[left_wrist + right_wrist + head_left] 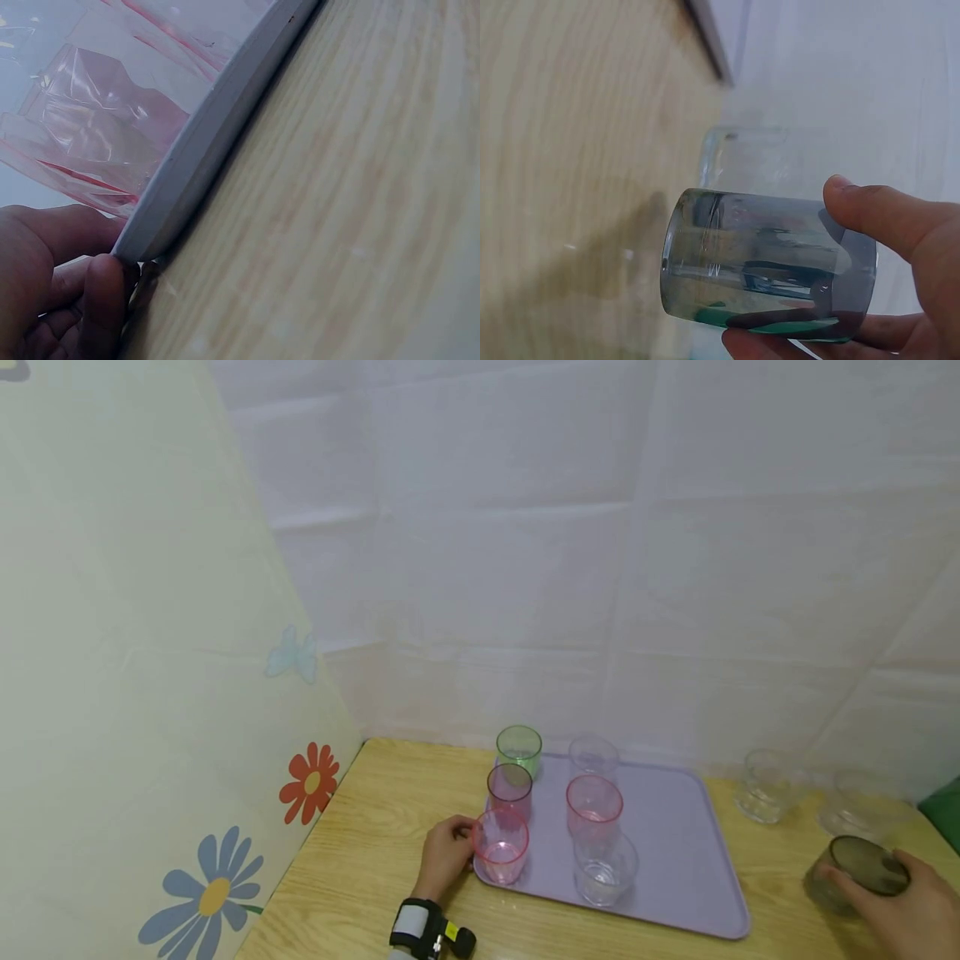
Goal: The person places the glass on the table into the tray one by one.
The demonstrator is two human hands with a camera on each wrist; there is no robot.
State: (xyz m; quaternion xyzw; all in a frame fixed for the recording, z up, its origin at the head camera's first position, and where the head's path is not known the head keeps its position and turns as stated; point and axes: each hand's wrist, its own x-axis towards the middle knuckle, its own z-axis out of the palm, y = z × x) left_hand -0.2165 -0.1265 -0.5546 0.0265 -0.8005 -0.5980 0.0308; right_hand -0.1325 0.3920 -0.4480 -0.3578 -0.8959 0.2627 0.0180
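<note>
At the tray's front left corner, my left hand (444, 856) pinches the rim of the lilac tray (675, 843) between thumb and fingers; the left wrist view shows the grip. Beside those fingers stands a pink glass (501, 852) on the tray. Behind it are a dark-rimmed pinkish glass (510, 797) and a green glass (519, 750). A second row holds a clear glass (604, 875), another pink glass (594, 810) and a faint clear glass (592, 756). Right of the tray, my right hand (915, 902) grips a smoky grey glass (772, 262) around its upper part, apparently just above the table.
Two clear glasses, one (763, 793) nearer the tray and one (855, 810) farther right, stand at the table's back. A white sheet (510, 568) hangs behind the wooden table (375, 827). A flowered wall (150, 693) bounds the left. Something green (943, 810) lies far right.
</note>
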